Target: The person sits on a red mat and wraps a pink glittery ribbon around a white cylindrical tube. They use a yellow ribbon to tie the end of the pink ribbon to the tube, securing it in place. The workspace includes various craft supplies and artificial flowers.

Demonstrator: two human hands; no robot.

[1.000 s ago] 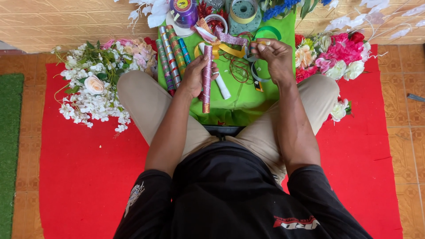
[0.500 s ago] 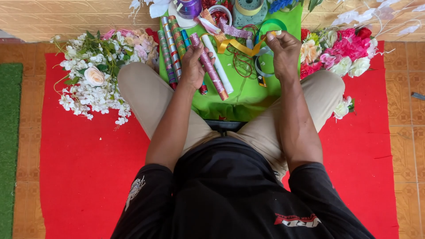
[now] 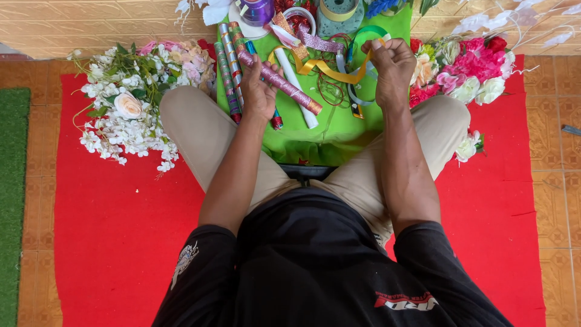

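Note:
My left hand [image 3: 259,91] grips a glittery pink paper roll [image 3: 284,86], which slants down to the right over the green cloth [image 3: 330,136]. Beside it lie a white roll [image 3: 295,91] and several striped rolls [image 3: 228,63]. My right hand [image 3: 392,65] is closed around a yellow ribbon [image 3: 330,71] and the edge of a green ribbon loop [image 3: 367,33], lifted a little above the cloth. Tangled ribbons and thin red wire [image 3: 333,91] lie between my hands.
White artificial flowers [image 3: 124,106] lie left on the red mat [image 3: 115,230]; pink and red ones [image 3: 469,63] lie right. A purple ribbon spool [image 3: 257,9], tape rolls [image 3: 339,9] and a glittery ring [image 3: 298,15] sit at the cloth's far edge. Green turf [image 3: 12,200] borders the left.
My left hand turned the pink roll from upright to slanting rightward. My right hand took hold of the yellow and green ribbons and drew them up toward the far edge.

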